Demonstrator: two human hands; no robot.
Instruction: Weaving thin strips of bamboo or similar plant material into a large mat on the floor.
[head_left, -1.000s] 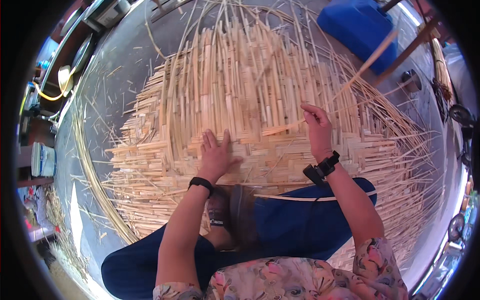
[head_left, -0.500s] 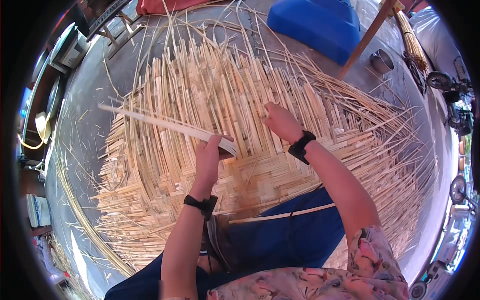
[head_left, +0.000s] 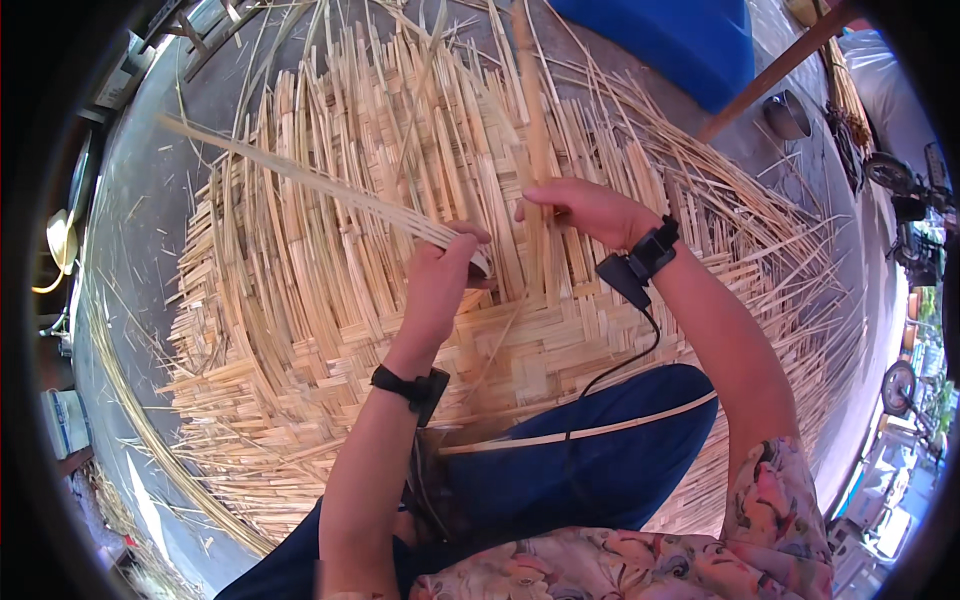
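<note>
A large mat of woven bamboo strips [head_left: 330, 310] spreads beneath both hands, with loose strip ends fanning out at its far side. My left hand [head_left: 440, 275] is closed around several pale bamboo strips [head_left: 310, 180] that slant away to the far left. Their near ends curl past the fingers beside a darker patch that I cannot make out. To its right, my right hand [head_left: 595, 210] pinches a wider bamboo strip [head_left: 533, 100], raised from the mat and smeared by motion. A single strip [head_left: 590, 430] crosses my dark blue trouser leg. Both wrists wear black bands.
A blue plastic object [head_left: 670, 45] stands beyond the mat, beside a slanted wooden pole [head_left: 775, 75]. A metal pot [head_left: 787, 117] sits at the far right. Long loose strips [head_left: 135, 385] lie along the left floor. Motorbikes [head_left: 900, 175] stand at the right edge.
My right hand has taken hold of a strip and lifted it upright. My left hand, still holding its strips, has shifted slightly right and away. The whole view has shifted a little.
</note>
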